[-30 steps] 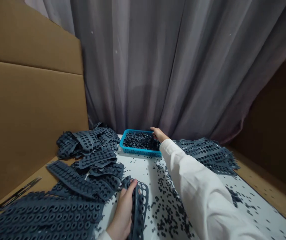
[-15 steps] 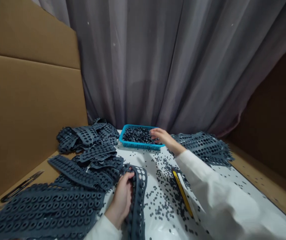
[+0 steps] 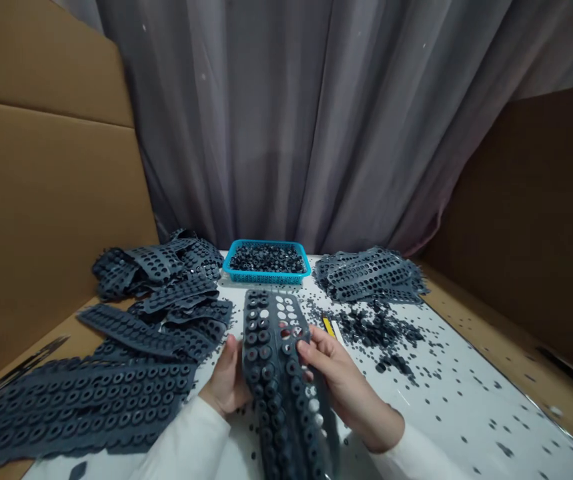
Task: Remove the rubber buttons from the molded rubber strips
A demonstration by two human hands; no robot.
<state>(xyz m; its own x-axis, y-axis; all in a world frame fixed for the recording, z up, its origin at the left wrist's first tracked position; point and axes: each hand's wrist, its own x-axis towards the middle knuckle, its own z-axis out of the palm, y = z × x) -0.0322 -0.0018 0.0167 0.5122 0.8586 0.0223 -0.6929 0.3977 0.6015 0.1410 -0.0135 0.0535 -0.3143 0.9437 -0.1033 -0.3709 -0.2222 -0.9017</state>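
Note:
Between my hands a dark grey rubber sheet [image 3: 280, 393] of moulded rings stands tilted up toward me. Several of its holes, mostly in the right-hand rows, are empty and show white through them. My left hand [image 3: 227, 381] grips the sheet's left edge, its thumb up and the other fingers behind. My right hand [image 3: 339, 373] is closed on the right edge, with the thumb on the front by a ring and the fingertips partly hidden. Beyond the sheet stands a blue plastic basket [image 3: 266, 277] filled with small black rings.
More ringed sheets [image 3: 91, 407] lie at the left, with a crumpled pile [image 3: 159, 263] behind. Punched sheets [image 3: 371, 275] are stacked at the back right. Loose black rings [image 3: 381, 327] and small discs litter the white table, near a yellow cutter [image 3: 328, 325]. Tweezers [image 3: 26, 367] lie far left.
My right hand has come back from the basket to the sheet's right edge. The sheet has been turned to face me, and the view has shifted right.

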